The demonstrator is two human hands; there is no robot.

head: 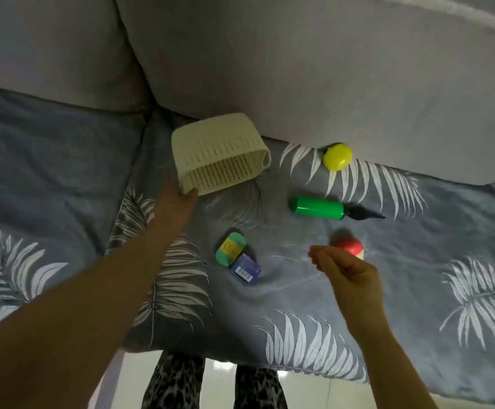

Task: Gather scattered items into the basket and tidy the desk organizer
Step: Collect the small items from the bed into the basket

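Head view: left hand [178, 199] grips the tipped, empty basket [219, 154]; right hand [346, 270], loosely curled, holds nothing; five items lie ungathered on the bed [63, 178].

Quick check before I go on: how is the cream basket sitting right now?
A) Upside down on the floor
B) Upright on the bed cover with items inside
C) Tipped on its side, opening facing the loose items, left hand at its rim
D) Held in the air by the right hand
C: the basket lies tipped with its slotted inside showing, empty as far as visible, and the left hand touches its lower rim.
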